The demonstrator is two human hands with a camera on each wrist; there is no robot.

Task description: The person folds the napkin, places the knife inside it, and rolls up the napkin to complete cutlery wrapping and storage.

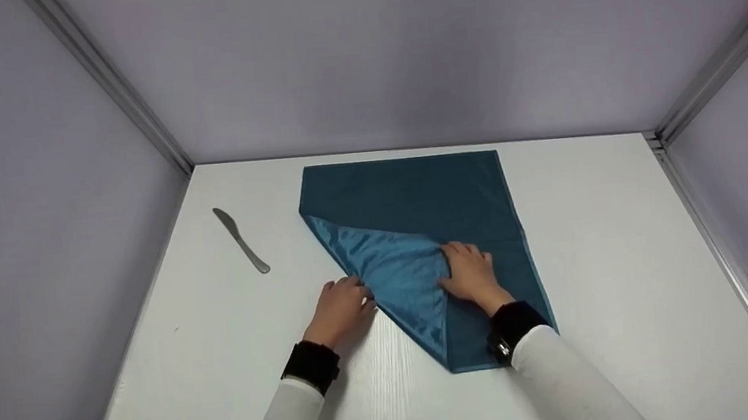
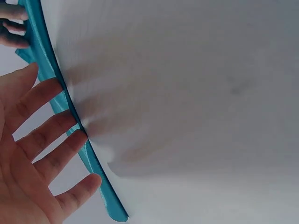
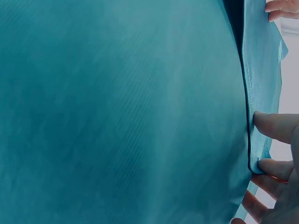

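The right hand [image 1: 471, 276] lies on the teal cloth [image 1: 414, 200] with its fingers curled at the tip of the folded-over flap [image 1: 393, 269], and its grip looks closed on that corner; the right wrist view shows the fingertips [image 3: 273, 127] pressing and pinching the flap's edge against the darker layer beneath; the left hand [image 1: 342, 307] rests with fingers nearly straight, its grip apart, the fingertips [image 2: 74, 140] touching the cloth's slanting folded edge where it meets the bench [image 1: 621, 249], holding nothing. The cloth lies flat on the bench in the middle, its far edge close to the back wall, the lighter shiny underside showing on the flap that runs from the cloth's left side toward its middle. I judge it light, thin and quite limp, with a sheen that suggests a slippery weave; a fold is likely to slide or spring open unless pressed flat, so the corners and hemmed edges seem the best places to take hold, with a flat palm on the crease to pin it; it should not be fragile, though it will crease readily. A metal knife [image 1: 241, 240] lies on the bench well to the left of the cloth, apart from both hands.
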